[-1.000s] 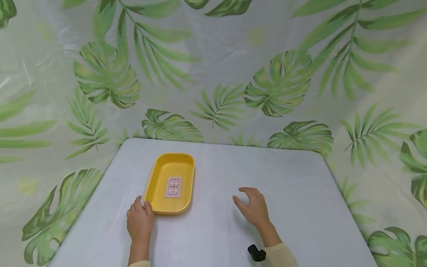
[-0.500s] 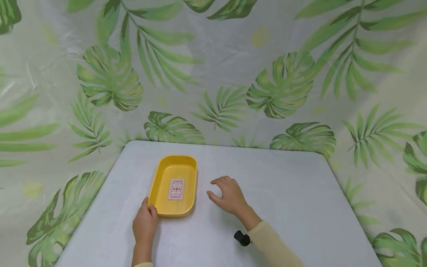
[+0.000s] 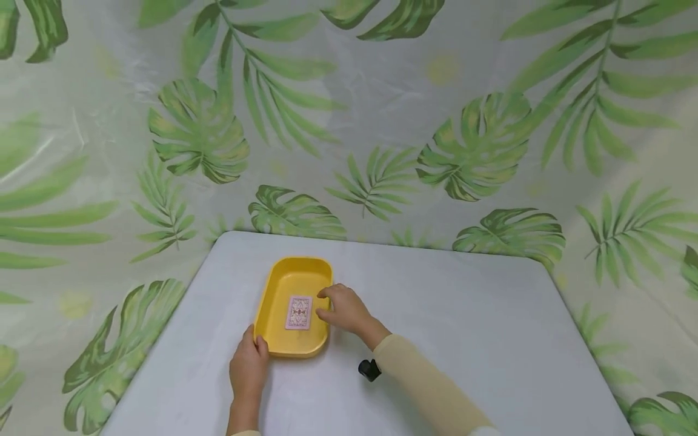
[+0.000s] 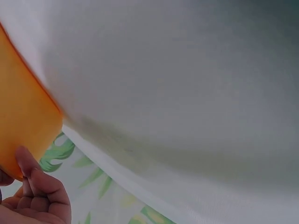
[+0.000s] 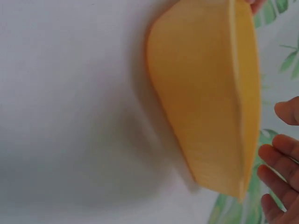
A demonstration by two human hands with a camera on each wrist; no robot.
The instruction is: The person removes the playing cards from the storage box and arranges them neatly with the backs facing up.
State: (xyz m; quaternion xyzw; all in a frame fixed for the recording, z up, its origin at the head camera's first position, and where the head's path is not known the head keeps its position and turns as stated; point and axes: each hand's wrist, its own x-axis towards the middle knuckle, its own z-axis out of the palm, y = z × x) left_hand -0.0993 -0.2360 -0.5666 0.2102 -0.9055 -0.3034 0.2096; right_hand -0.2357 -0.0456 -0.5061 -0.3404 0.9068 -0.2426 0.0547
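Note:
A yellow tray (image 3: 297, 349) with rounded corners lies on the white table in the head view. Inside it is a pink patterned playing card (image 3: 299, 312), back side up. My left hand (image 3: 248, 366) holds the tray's near left corner. In the left wrist view that hand's bent fingers (image 4: 50, 189) pinch the tray's edge. Above the tray's right rim is my right hand (image 3: 346, 310), thumb and fingers spread, fingertips just right of the card with nothing between them. The right wrist view shows the right hand (image 5: 284, 172) apart from the tray's side wall (image 5: 201, 93).
The white table (image 3: 447, 339) stretches to the right of the tray. A leaf-patterned cloth (image 3: 392, 121) hangs behind and around it. A small black device (image 3: 369, 370) sits at the right sleeve (image 3: 425, 381).
My right hand has moved left from over the table to above the tray's right rim. The left hand has shifted its fingers onto the tray's corner. The head view has turned slightly left.

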